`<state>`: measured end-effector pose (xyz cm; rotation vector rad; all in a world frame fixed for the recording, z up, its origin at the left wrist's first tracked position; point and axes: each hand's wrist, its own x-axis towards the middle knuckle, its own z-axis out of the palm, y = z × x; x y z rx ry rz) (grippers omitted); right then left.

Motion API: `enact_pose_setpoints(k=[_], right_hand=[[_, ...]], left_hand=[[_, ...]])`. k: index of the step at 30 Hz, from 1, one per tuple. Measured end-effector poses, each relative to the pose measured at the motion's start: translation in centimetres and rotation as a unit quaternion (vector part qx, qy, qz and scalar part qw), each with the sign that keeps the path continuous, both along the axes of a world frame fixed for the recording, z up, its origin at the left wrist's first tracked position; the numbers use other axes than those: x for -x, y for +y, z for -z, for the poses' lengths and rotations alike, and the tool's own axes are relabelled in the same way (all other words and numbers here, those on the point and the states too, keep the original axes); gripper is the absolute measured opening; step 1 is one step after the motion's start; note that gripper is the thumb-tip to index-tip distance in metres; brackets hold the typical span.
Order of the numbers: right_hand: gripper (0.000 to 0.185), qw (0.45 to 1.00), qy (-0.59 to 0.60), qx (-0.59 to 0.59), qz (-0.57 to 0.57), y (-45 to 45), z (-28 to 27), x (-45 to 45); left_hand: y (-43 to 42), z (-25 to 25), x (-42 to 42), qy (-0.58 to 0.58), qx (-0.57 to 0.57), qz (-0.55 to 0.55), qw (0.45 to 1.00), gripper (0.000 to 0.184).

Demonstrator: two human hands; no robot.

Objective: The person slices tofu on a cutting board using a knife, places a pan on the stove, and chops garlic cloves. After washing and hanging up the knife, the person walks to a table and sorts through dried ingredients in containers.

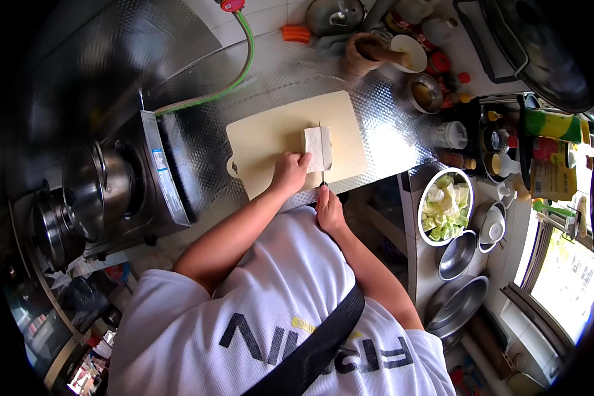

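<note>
A pale rectangular block of tofu (313, 146) lies on the cream cutting board (270, 132), near its right side. My left hand (290, 173) presses against the block's lower left with fingers curled and thumb touching it. A knife (321, 135) runs lengthwise along the block, its blade seen almost edge-on. My right hand (330, 210) is closed round the dark handle just past the board's near edge. How deep the blade sits in the block I cannot tell.
Left of the board is a gas stove with metal pots (96, 191). A white-rimmed bowl of chopped cabbage (446, 206) stands to the right, with metal basins (457, 303) below. Behind are a mortar (363, 56), a small metal bowl (426, 92) and several bottles. A green hose (249, 56) crosses the counter.
</note>
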<state>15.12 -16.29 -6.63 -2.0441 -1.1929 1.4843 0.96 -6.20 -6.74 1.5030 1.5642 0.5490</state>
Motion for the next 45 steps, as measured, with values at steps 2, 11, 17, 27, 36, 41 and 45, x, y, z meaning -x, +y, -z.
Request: enact_pose_setpoints(k=[2, 11, 17, 27, 36, 41, 45], right_hand=[[0.051, 0.999, 0.002, 0.033, -0.004, 0.3, 0.6, -0.1], [0.060, 0.994, 0.065, 0.072, 0.048, -0.4, 2.5, -0.2], [0.057, 0.995, 0.069, -0.012, 0.069, -0.6, 1.3, -0.1], [0.056, 0.997, -0.001, -0.058, 0.042, -0.7, 0.1, 0.8], [0.053, 1.000, 0.007, 0.007, 0.027, -0.2, -0.6, 0.3], [0.050, 1.000, 0.003, -0.008, 0.026, -0.3, -0.6, 0.3], [0.045, 0.999, -0.012, -0.028, 0.025, -0.6, -0.5, 0.5]], left_hand=[[0.1, 0.1, 0.0, 0.004, 0.001, 0.002, 1.000, 0.043], [0.3, -0.5, 0.2, -0.050, 0.120, -0.056, 0.990, 0.040], [-0.2, 1.2, 0.2, -0.144, 0.130, -0.109, 0.975, 0.044], [-0.4, 1.0, 0.2, -0.107, 0.118, -0.084, 0.984, 0.041], [2.4, -5.9, -1.9, 0.089, -0.287, 0.037, 0.953, 0.046], [5.2, -6.4, -1.5, 0.147, -0.332, 0.333, 0.870, 0.038], [5.0, -5.8, -1.6, 0.172, -0.334, 0.337, 0.864, 0.032]])
